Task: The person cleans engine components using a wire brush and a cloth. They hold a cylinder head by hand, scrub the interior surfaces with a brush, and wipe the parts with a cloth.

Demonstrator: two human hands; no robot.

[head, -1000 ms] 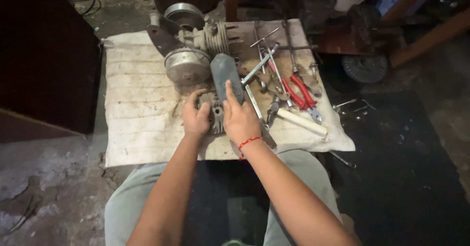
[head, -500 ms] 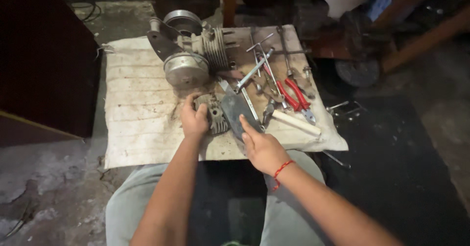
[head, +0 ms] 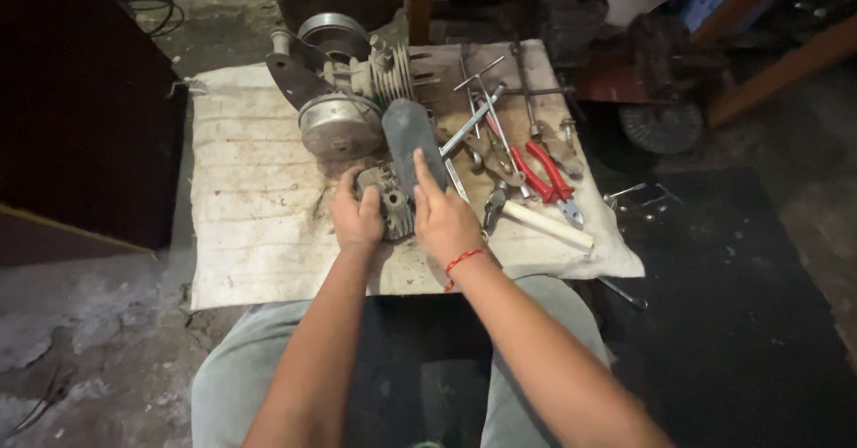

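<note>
My left hand [head: 355, 220] is closed around the finned metal cylinder part [head: 390, 200] on the cloth-covered bench [head: 250, 234]. My right hand [head: 444, 220] lies flat along the dark grey flat tool [head: 411, 140] — fingers extended. The part looks heavy, rigid, oily — best held by its outer edges.
</note>
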